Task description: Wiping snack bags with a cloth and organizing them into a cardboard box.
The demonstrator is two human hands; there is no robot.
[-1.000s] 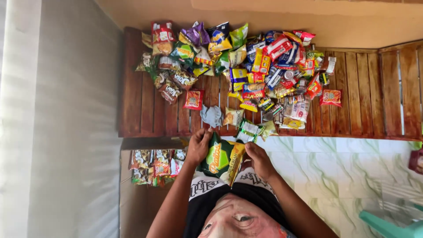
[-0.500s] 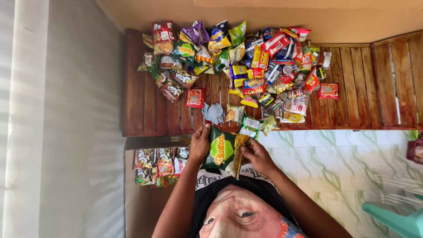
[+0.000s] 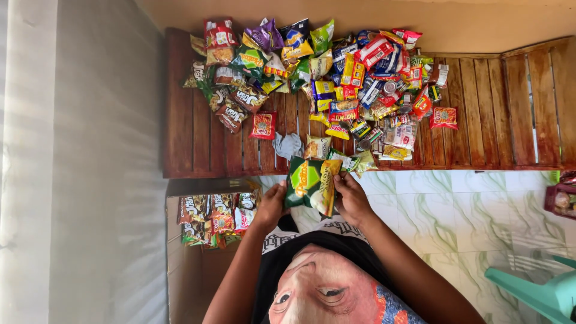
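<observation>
— Holding what, and where?
— My left hand [image 3: 271, 206] and right hand [image 3: 353, 201] grip a green-and-yellow snack packet [image 3: 311, 185] by its sides, fingers closed, just off the wooden tabletop [image 3: 198, 144] edge.
— Surroundings?
— Heaped packets [image 3: 336, 78] crowd the tabletop's middle; its far slats lie bare. A box of packets [image 3: 213, 219] sits at left; box partly cut off.

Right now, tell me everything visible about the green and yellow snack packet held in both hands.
The green and yellow snack packet is a glossy, foil-like bag with a green face and a yellow hexagon-shaped panel. A second yellowish packet overlaps its right side. It is held over the pale tiled floor, just below the edge of the wooden slatted bench. The left hand grips its left edge; the right hand grips the right.
</observation>
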